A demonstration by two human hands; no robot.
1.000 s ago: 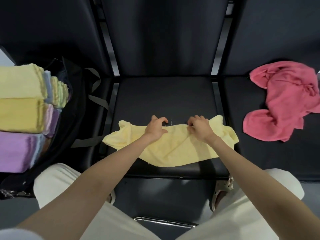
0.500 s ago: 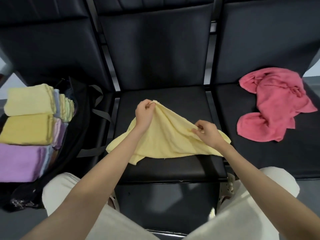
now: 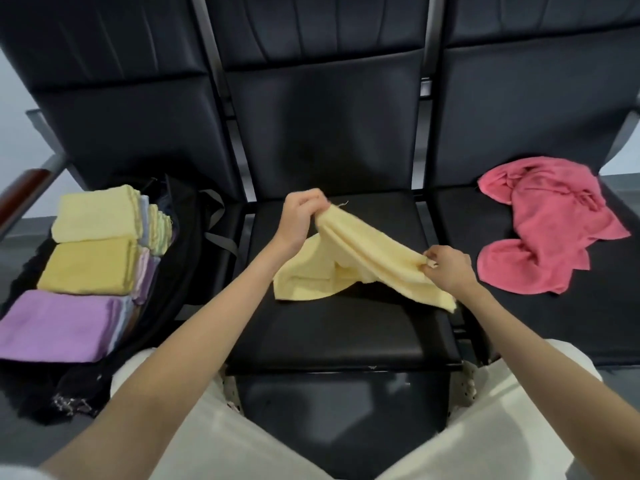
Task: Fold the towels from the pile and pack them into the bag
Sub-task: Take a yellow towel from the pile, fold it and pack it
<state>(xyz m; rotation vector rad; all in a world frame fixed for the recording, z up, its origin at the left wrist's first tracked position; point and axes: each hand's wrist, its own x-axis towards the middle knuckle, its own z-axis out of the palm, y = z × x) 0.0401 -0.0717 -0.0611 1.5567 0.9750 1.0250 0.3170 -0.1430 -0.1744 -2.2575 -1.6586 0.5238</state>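
Front of middle seat [image 3: 339, 337] bare, open for passing. Yellow towel [image 3: 363, 261] stretched across seat's middle. Left: bag [image 3: 180, 237] packed with folded towels [image 3: 86, 258]. Right seat: pink towel [image 3: 550, 226] heaped.

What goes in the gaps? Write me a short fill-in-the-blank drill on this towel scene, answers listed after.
1. Both hands, the left hand and the right hand, pinch the pale ____ towel.
2. The crumpled pink towel lies on the seat to the person's ____.
3. The folded towel nearest the camera in the black bag is ____.

Missing words: yellow; right; purple
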